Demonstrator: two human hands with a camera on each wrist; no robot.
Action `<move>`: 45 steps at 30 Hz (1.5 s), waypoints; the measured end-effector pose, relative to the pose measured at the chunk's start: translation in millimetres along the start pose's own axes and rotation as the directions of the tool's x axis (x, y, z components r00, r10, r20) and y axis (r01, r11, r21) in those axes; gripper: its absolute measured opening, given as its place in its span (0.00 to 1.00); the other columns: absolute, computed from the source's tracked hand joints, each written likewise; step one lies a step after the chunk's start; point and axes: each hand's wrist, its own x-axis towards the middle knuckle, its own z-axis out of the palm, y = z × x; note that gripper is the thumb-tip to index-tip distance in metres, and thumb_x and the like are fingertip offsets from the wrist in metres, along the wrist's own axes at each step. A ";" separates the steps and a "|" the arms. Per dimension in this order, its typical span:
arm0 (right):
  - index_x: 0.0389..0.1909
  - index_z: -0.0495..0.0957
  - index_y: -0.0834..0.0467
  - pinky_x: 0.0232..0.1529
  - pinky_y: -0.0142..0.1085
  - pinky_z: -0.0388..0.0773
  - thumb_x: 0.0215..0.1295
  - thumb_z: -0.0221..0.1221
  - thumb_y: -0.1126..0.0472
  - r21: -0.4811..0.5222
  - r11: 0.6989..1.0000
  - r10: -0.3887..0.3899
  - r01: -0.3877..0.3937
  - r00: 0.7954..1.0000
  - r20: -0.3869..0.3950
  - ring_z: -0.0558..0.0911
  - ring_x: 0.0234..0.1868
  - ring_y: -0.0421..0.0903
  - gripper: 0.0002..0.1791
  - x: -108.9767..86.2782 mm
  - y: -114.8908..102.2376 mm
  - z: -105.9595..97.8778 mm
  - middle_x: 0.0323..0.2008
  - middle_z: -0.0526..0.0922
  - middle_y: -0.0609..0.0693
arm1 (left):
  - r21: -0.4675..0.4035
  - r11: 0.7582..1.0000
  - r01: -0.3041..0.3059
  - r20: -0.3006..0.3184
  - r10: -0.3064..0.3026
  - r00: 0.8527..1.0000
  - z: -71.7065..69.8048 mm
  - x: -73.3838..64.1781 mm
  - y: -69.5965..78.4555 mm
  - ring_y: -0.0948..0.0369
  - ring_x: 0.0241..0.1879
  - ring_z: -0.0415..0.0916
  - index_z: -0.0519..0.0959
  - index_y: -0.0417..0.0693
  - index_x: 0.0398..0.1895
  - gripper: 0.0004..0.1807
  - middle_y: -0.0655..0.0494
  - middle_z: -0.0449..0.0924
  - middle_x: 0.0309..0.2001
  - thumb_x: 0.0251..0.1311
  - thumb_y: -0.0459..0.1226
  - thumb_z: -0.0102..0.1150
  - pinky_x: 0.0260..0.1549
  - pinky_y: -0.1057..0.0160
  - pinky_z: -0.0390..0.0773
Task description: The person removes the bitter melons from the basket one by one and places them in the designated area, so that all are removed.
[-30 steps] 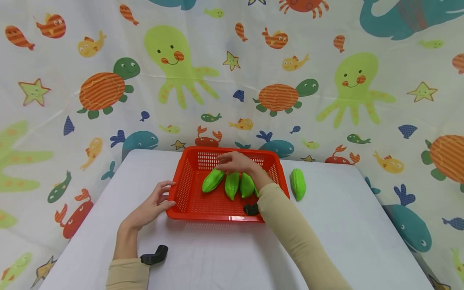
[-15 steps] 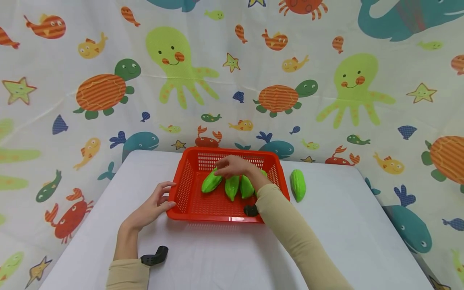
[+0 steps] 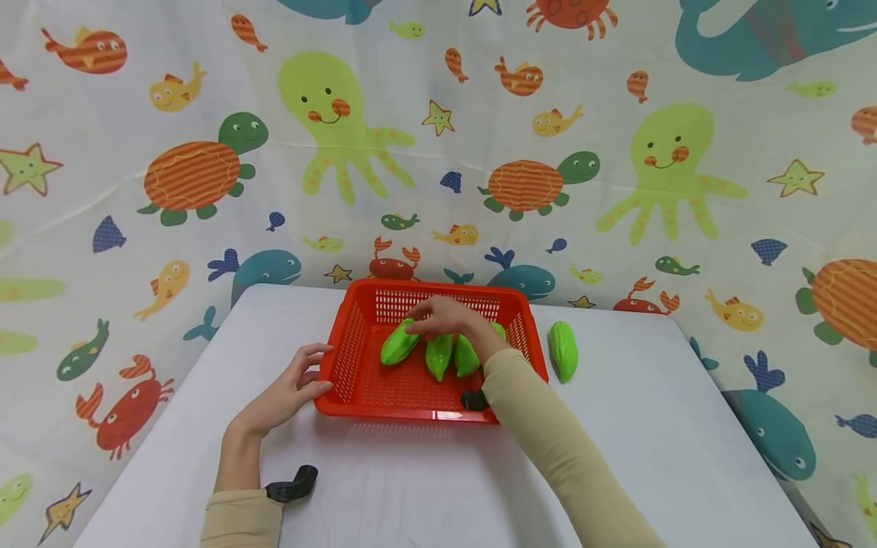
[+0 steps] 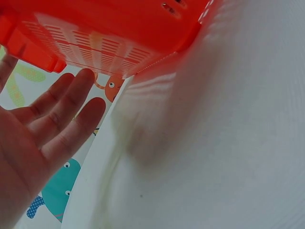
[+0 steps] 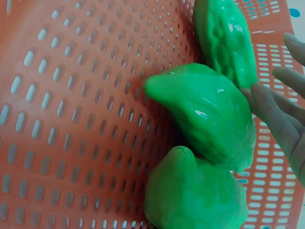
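Note:
A red plastic basket (image 3: 411, 396) with slotted walls holds several glossy green gourds, some with ridged, bumpy skin. In the head view, one gourd (image 3: 400, 346) lies to the left, another (image 3: 438, 358) in the middle. My left hand (image 3: 291, 387) rests its fingertips and thumb against the basket's left rim, fingers spread and nearly straight. Above the gourds hovers my right hand (image 3: 441, 317), fingers loosely bent. In the right wrist view its thumb and fingers (image 5: 281, 119) are apart and close to the ends of two gourds; whether they touch cannot be told.
One more ridged green gourd (image 3: 564, 352) lies on the white table (image 3: 637, 426), right of the basket. A sea-animal patterned curtain (image 3: 438, 152) hangs behind. Black wrist devices sit on the left (image 3: 293, 484) and right (image 3: 475, 399) forearms.
My right hand has shifted slightly, its fingers dipping a little lower over the gourds. The left hand stays at the basket's rim, and the gourds keep their places.

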 end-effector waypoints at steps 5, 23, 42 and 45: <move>0.63 0.74 0.58 0.45 0.36 0.82 0.66 0.62 0.54 -0.063 0.998 0.002 -0.001 1.000 0.009 0.85 0.47 0.55 0.26 4.1 -3.7 1.8 0.60 0.77 0.56 | -0.004 1.000 -0.004 0.006 0.004 1.000 -0.6 -0.2 -0.4 0.42 0.63 0.66 0.52 0.58 0.72 0.36 0.40 0.50 0.71 0.65 0.43 0.59 0.55 0.41 0.74; 0.63 0.75 0.57 0.45 0.37 0.81 0.65 0.63 0.52 -0.108 0.993 0.041 -0.038 0.999 0.021 0.85 0.44 0.53 0.27 9.1 -13.2 9.0 0.55 0.80 0.54 | -0.005 1.000 -0.002 0.008 0.002 1.000 -1.8 -1.4 0.0 0.41 0.63 0.65 0.52 0.58 0.72 0.37 0.41 0.51 0.71 0.64 0.43 0.59 0.54 0.43 0.75; 0.64 0.73 0.58 0.42 0.32 0.80 0.68 0.60 0.53 -0.193 0.981 0.019 -0.004 0.997 0.074 0.85 0.45 0.53 0.26 14.8 -13.8 15.5 0.52 0.80 0.53 | 0.001 1.000 0.004 0.007 -0.004 1.000 -3.6 -1.8 -3.8 0.42 0.64 0.65 0.52 0.60 0.72 0.37 0.42 0.51 0.71 0.64 0.44 0.59 0.54 0.42 0.75; 0.63 0.75 0.57 0.41 0.31 0.79 0.67 0.61 0.53 -0.227 0.974 0.009 0.009 0.997 0.076 0.84 0.44 0.51 0.25 15.0 -15.1 16.2 0.50 0.80 0.51 | 0.002 1.000 0.011 0.000 -0.011 1.000 -3.5 -0.9 -4.3 0.43 0.63 0.65 0.52 0.64 0.72 0.37 0.43 0.52 0.71 0.64 0.44 0.59 0.55 0.42 0.74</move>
